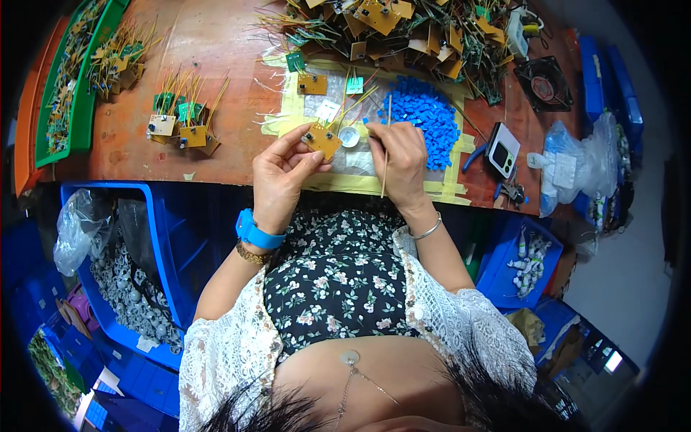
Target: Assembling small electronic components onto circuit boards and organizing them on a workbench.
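Note:
My left hand pinches a small tan circuit board with dark components and thin wires running off its far side. In my right hand is a thin wooden stick, its near end sticking out below the fingers. Between the two hands sits a small round white dish with pale contents. Just beyond my right hand spreads a heap of small blue pieces. Another tan board and a small green board lie on the taped, clear-covered work area.
Piled wired boards fill the far side. At left are a green tray of parts and grouped boards. A white device, pliers, a black fan and plastic bags lie right. Blue bins flank me.

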